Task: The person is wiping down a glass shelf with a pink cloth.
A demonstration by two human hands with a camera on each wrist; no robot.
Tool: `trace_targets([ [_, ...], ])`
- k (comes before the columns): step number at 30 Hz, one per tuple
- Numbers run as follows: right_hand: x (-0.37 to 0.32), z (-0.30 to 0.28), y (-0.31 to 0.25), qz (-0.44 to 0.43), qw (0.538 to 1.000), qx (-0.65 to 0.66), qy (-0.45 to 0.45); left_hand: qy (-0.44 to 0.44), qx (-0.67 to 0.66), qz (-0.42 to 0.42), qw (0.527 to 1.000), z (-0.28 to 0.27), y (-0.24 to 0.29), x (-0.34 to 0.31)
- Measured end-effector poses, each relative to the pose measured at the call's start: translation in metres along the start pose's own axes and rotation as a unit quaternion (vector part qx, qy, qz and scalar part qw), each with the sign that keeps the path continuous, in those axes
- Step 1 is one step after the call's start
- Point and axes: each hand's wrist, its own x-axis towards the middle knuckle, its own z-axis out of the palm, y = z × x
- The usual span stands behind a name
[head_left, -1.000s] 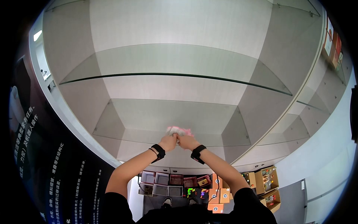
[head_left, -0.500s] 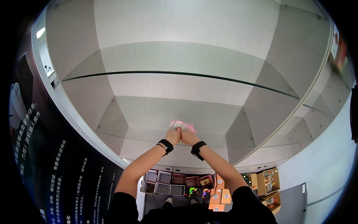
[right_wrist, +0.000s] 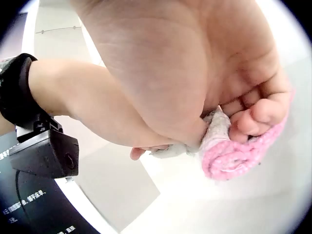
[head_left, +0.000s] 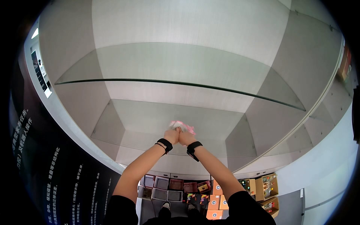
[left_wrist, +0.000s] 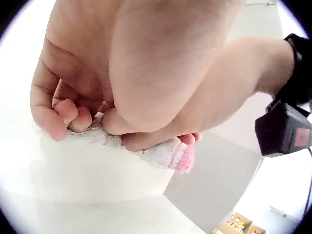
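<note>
A white and pink cloth (head_left: 182,125), bunched up, is held by both hands just over the lower glass shelf (head_left: 150,112). The left hand (head_left: 172,135) curls its fingers round the white part; in the left wrist view the cloth (left_wrist: 160,154) shows below the left hand (left_wrist: 141,63), its pink end to the right. Close beside it, the right hand (head_left: 186,138) grips the other side. In the right wrist view a rolled pink edge of the cloth (right_wrist: 229,158) sticks out under the curled fingers of the right hand (right_wrist: 195,73). Some fingertips are hidden in the folds.
An upper glass shelf (head_left: 180,82) spans the cabinet above the hands. On the floor below stand grey and red bins (head_left: 161,183), orange boxes (head_left: 214,202) and open cartons (head_left: 267,187). A dark panel with white text (head_left: 56,187) is at the left.
Both hands and the cloth have moved a little up in the head view compared with one second ago, staying close together. The view has shifted slightly.
</note>
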Motion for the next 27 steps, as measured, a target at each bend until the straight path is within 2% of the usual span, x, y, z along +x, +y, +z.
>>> trace_targets([
  [4, 0.033, -0.002, 0.004, 0.072, 0.997, 0.003, 0.029, 0.062, 0.011, 0.003, 0.998, 0.003, -0.015, 0.032],
  [6, 0.045, -0.008, 0.007, 0.074, 0.996, 0.008, 0.041, 0.061, -0.006, -0.039, 0.997, 0.003, -0.020, 0.048],
  [9, 0.072, -0.001, 0.016, 0.089, 0.993, 0.014, 0.077, 0.089, -0.026, -0.055, 0.994, 0.006, -0.029, 0.072],
  [13, 0.101, 0.002, 0.029, 0.101, 0.993, 0.020, 0.060, 0.153, -0.025, -0.093, 0.983, 0.009, -0.033, 0.094],
  [15, 0.106, 0.001, 0.029, 0.141, 0.984, 0.054, 0.099, 0.158, -0.030, -0.107, 0.981, 0.008, -0.033, 0.102],
  [17, 0.104, -0.004, 0.029, 0.137, 0.983, 0.076, 0.092, 0.156, -0.039, -0.123, 0.979, 0.007, -0.032, 0.106],
  [19, 0.102, -0.003, 0.026, 0.152, 0.977, 0.014, 0.148, 0.193, -0.061, -0.131, 0.971, 0.013, -0.034, 0.112],
  [20, 0.101, -0.004, 0.026, 0.151, 0.977, 0.014, 0.147, 0.192, -0.060, -0.131, 0.971, 0.015, -0.036, 0.116],
  [22, 0.102, 0.000, 0.029, 0.109, 0.969, 0.020, 0.221, 0.214, -0.042, -0.131, 0.967, 0.019, -0.037, 0.119],
  [25, 0.094, 0.005, 0.027, 0.072, 0.966, 0.019, 0.249, 0.230, -0.050, -0.110, 0.966, 0.024, -0.036, 0.108],
  [27, 0.082, 0.006, 0.020, 0.121, 0.983, 0.070, 0.119, 0.244, -0.045, -0.085, 0.965, 0.028, -0.034, 0.088],
])
